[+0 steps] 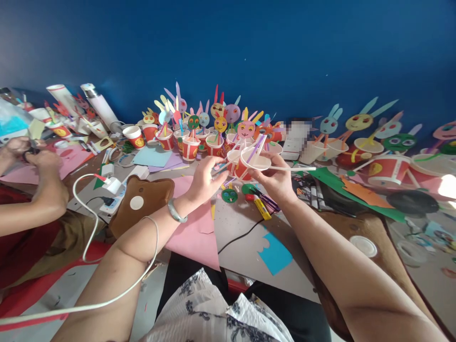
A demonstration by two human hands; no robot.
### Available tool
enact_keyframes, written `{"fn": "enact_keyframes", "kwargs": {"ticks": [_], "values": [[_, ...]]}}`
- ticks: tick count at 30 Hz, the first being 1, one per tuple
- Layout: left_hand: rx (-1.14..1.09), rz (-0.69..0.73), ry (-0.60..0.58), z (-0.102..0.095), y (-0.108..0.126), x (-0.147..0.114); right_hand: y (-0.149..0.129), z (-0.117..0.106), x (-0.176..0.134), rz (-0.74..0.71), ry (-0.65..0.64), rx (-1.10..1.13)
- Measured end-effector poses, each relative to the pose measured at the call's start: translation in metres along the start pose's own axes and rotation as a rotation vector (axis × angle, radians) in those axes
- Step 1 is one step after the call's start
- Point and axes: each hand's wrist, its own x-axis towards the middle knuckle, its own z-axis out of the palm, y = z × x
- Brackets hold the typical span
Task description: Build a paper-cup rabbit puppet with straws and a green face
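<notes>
My right hand (276, 183) grips a red and white paper cup (245, 167) by its rim side. The cup is tilted, its mouth towards me. A purple strip (257, 148) stands in it, and a white straw (295, 168) sticks out to the right past my fingers. My left hand (204, 185) has thumb and fingers closed at the side of a second paper cup (233, 159), close beside the first; a thin blue stick shows between its fingers. Below the cups lie a green paper face (229, 195), dark-handled scissors (265, 197) and a yellow box cutter (262, 209).
Cups with paper rabbit faces (220, 124) line the wall. Pink paper (194, 223), blue paper (276, 252) and green paper (349, 190) lie about. A white cable (155, 242) crosses my left arm. At left, another person's hands (46, 159) work with scissors and paper.
</notes>
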Motion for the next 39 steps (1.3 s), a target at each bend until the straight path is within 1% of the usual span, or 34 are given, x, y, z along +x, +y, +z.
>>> {"fn": "enact_keyframes", "kwargs": {"ticks": [1,3,5,7,9,14,18,20,23,26,29,31,33,37,39], "values": [[0.013,0.004,-0.046,0.001,-0.002,0.0,-0.001,0.001,-0.001,-0.013,-0.007,0.005],[-0.002,-0.032,-0.136,0.004,-0.006,-0.001,-0.002,0.002,-0.002,-0.021,-0.037,0.003],[-0.015,-0.074,-0.186,0.004,-0.007,-0.002,-0.002,0.001,-0.003,-0.004,-0.074,-0.006],[-0.007,-0.071,-0.194,0.003,-0.006,-0.001,-0.001,0.0,-0.002,0.014,-0.097,-0.008],[0.005,-0.029,-0.191,0.0,-0.004,0.001,-0.002,-0.002,-0.002,0.023,-0.127,0.005],[0.058,0.088,-0.211,-0.005,-0.005,0.007,-0.013,0.0,-0.003,0.018,-0.316,0.055],[0.105,0.107,-0.283,-0.01,-0.005,0.01,-0.019,0.002,-0.004,0.019,-0.346,0.033],[0.137,0.114,-0.361,-0.012,-0.002,0.011,-0.015,0.001,-0.004,0.027,-0.365,0.025],[0.201,0.135,-0.48,-0.014,0.0,0.012,-0.004,-0.002,-0.003,0.038,-0.433,0.004],[0.295,0.163,-0.548,-0.014,-0.001,0.012,0.006,-0.006,-0.002,0.041,-0.496,-0.003],[0.409,0.192,-0.599,-0.015,-0.003,0.012,0.008,-0.01,0.001,0.049,-0.546,-0.006],[0.465,0.2,-0.615,-0.015,-0.004,0.011,0.007,-0.011,0.002,0.054,-0.57,-0.019],[0.467,0.195,-0.595,-0.014,-0.006,0.01,0.003,-0.012,0.003,0.036,-0.589,-0.037],[0.373,0.145,-0.502,-0.011,-0.006,0.008,0.0,-0.013,0.004,0.017,-0.618,-0.067],[0.319,0.111,-0.498,-0.01,-0.005,0.007,0.001,-0.013,0.004,0.024,-0.632,-0.083]]}}
